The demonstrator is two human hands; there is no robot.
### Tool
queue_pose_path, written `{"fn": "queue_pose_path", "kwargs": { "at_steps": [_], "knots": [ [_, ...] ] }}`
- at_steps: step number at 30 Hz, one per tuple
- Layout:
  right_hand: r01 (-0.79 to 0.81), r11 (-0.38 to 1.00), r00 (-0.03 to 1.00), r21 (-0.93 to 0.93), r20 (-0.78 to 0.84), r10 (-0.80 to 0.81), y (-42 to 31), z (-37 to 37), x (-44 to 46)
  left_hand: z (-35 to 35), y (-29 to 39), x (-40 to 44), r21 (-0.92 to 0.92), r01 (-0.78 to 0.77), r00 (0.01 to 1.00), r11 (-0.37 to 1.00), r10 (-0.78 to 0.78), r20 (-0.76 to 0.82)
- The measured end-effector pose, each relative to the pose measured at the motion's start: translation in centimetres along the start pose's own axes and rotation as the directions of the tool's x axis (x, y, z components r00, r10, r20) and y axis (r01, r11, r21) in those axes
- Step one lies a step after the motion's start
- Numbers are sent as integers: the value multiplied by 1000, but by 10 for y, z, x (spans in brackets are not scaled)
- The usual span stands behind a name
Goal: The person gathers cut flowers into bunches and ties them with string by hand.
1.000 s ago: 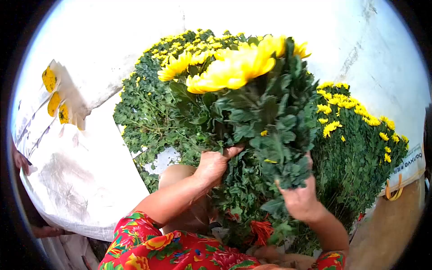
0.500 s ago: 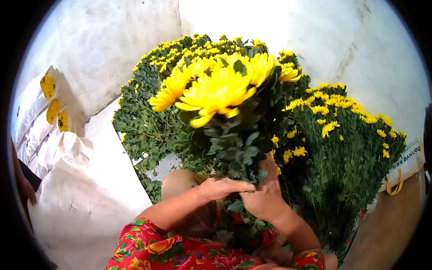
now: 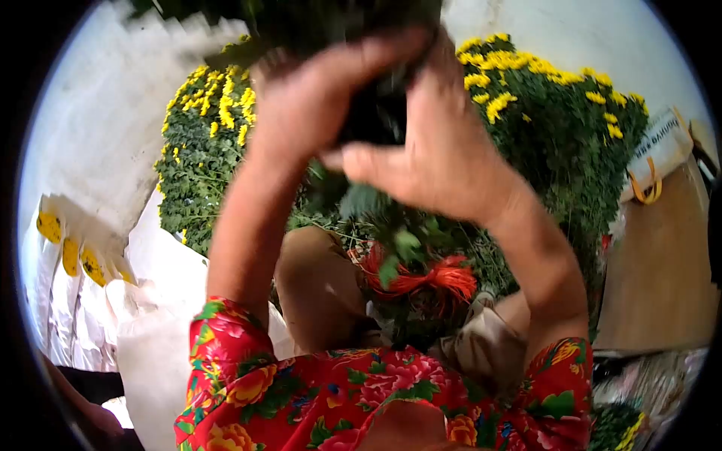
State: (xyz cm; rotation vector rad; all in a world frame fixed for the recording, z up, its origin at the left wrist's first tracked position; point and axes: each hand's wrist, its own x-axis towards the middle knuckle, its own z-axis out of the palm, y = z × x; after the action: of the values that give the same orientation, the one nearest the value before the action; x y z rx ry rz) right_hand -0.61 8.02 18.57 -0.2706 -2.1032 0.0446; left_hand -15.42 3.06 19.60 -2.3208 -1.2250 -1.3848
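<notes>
Raised near the top of the view, a dark leafy bunch [image 3: 301, 19] is blurred by motion, and its blooms do not show. My left hand [image 3: 308, 94] is wrapped round the bunch from the left. Against its right side and stems is my right hand [image 3: 432, 139], with the thumb stretched to the left and the fingers partly hidden. Behind are a left pile of yellow flowers [image 3: 199, 143] and a right pile [image 3: 560, 128]. Red-orange strings [image 3: 440, 279] lie below my hands.
White wrapped bundles with yellow ends [image 3: 79, 301] stand at the left beside a white sheet [image 3: 165, 346]. Another person's arm [image 3: 83, 398] shows at the lower left. A printed bag [image 3: 662, 143] and brown cardboard [image 3: 650, 263] are at the right.
Both hands and the bunch have risen towards the top of the view, and its yellow blooms have gone out of sight. The camera view has shifted, and the red-orange strings now show more fully.
</notes>
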Motion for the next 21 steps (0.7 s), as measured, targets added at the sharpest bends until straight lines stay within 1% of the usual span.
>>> {"fn": "queue_pose_path", "kwargs": {
  "at_steps": [1, 2, 3, 4, 5, 6, 8, 9, 10, 11, 12, 13, 14, 15, 16, 17, 18, 19, 20, 21],
  "knots": [
    [65, 997, 996, 49, -67, -62, 0, -12, 20, -14, -2, 22, 102, -70, 996, 992, 76, -52],
    [130, 987, 986, 91, -115, -119, 1, -21, 32, -33, -23, 39, 309, -56, 991, 949, 90, -96],
    [201, 972, 973, 122, -135, -185, 2, -27, 33, -39, -9, 67, 350, -210, 969, 913, 241, -48],
    [273, 950, 956, 150, -155, -250, 4, -33, 33, -44, 5, 95, 384, -357, 922, 852, 386, 1],
    [202, 951, 977, 233, -111, -180, 3, -39, 25, -39, 27, 99, 323, -228, 964, 919, 259, -58],
    [128, 942, 991, 311, -65, -113, 3, -43, 18, -33, 48, 104, 250, -95, 985, 964, 127, -115],
    [-42, 896, 999, 442, 35, 29, -1, -52, -2, -18, 69, 93, 223, 24, 980, 974, 21, -197],
    [-151, 812, 987, 564, 39, 156, -3, -39, -27, -10, 77, 74, 257, 42, 998, 966, -30, -53],
    [-234, 690, 958, 685, 43, 283, -5, -27, -52, 0, 82, 54, 289, 41, 994, 957, -70, 89],
    [-280, 547, 914, 789, 46, 403, -6, -15, -77, 18, 67, 39, 354, -63, 981, 933, -8, 195],
    [-452, 387, 831, 804, 223, 510, -11, -6, -112, 37, 52, 24, 399, -175, 953, 900, 54, 297],
    [-474, 214, 775, 854, 290, 561, -22, 2, -140, 54, 59, 3, 355, -163, 930, 920, 23, 368],
    [-528, 125, 692, 840, 340, 638, -31, 13, -165, 71, 67, -19, 314, -143, 900, 939, -9, 436],
    [-563, 25, 595, 826, 385, 705, -41, 23, -190, 88, 67, -39, 380, -195, 879, 904, -11, 477],
    [-578, -78, 492, 812, 423, 761, -51, 34, -216, 105, 65, -59, 371, -176, 845, 912, -54, 533],
    [-625, -101, 411, 774, 436, 800, -56, 56, -253, 116, 65, -77, 325, -201, 827, 924, -18, 562],
    [-731, -97, 453, 676, 586, 672, -67, 38, -251, 136, 58, -98, 308, -212, 806, 927, -12, 592],
    [-817, -39, 476, 575, 712, 516, -79, 20, -250, 153, 52, -117, 294, -216, 785, 931, -14, 620],
    [-830, 509, 452, 228, 809, 376, -85, -15, -234, 164, 53, -121, 301, -251, 812, 920, 31, 583],
    [-730, 572, 636, 375, 679, 366, -99, -22, -235, 170, 56, -127, 315, -281, 834, 907, 69, 547]
  ]
}}
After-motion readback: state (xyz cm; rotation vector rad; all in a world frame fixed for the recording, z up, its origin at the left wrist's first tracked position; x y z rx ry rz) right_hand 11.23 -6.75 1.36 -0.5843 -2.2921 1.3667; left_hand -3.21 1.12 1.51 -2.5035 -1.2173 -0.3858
